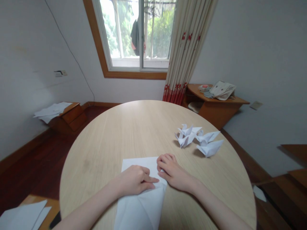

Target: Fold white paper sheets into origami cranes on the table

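Observation:
A white sheet of paper (141, 204) lies on the round wooden table (134, 134) right in front of me, with fold lines showing near its lower part. My left hand (134, 180) rests on the sheet with its fingers curled and the index finger pressed flat along it. My right hand (171, 171) sits at the sheet's right edge, fingers bent and pinching the paper's corner area. Both hands touch the sheet close together.
Several folded white paper birds (199, 140) lie on the table to the right. A wooden corner shelf (216, 102) holds papers at the back right. A low cabinet (68, 116) with sheets stands left. Loose paper (21, 217) lies at the bottom left.

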Demonstrator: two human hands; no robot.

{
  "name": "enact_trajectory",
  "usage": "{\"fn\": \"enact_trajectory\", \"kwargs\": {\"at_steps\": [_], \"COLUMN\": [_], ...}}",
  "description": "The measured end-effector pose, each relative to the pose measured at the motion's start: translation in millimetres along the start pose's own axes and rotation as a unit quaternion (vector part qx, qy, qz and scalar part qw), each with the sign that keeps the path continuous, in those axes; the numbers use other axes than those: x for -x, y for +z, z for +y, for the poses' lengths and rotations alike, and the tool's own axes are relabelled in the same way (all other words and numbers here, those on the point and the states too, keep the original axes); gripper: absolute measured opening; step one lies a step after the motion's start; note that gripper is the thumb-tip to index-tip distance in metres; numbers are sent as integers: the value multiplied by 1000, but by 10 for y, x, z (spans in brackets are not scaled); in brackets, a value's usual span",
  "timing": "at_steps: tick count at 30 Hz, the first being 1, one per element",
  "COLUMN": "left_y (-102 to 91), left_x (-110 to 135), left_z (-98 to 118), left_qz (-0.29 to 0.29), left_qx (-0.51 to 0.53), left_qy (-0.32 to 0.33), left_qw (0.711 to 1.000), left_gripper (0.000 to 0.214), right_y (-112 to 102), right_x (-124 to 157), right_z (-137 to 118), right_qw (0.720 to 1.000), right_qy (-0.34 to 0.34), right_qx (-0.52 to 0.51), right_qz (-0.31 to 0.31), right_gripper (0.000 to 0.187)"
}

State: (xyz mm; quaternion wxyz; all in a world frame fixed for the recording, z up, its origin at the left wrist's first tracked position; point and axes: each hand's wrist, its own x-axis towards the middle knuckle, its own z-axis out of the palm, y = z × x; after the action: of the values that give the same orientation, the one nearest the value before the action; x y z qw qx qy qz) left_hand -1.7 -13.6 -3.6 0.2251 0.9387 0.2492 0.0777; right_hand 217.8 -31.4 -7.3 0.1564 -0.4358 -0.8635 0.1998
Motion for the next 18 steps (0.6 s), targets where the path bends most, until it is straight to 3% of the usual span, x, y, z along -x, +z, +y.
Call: {"fn": "enact_trajectory", "kwargs": {"at_steps": [18], "left_y": [-61], "left_x": [-9], "left_z": [57], "left_qz": [-34], "left_qx": [-61], "left_qy": [6], "left_qw": [998], "left_gripper": [28], "right_y": [23], "right_x": [-6], "right_z": [12], "right_qw": [1000], "right_qy": [0], "right_qx": [7], "right_qz": [5], "right_gripper": [11]}}
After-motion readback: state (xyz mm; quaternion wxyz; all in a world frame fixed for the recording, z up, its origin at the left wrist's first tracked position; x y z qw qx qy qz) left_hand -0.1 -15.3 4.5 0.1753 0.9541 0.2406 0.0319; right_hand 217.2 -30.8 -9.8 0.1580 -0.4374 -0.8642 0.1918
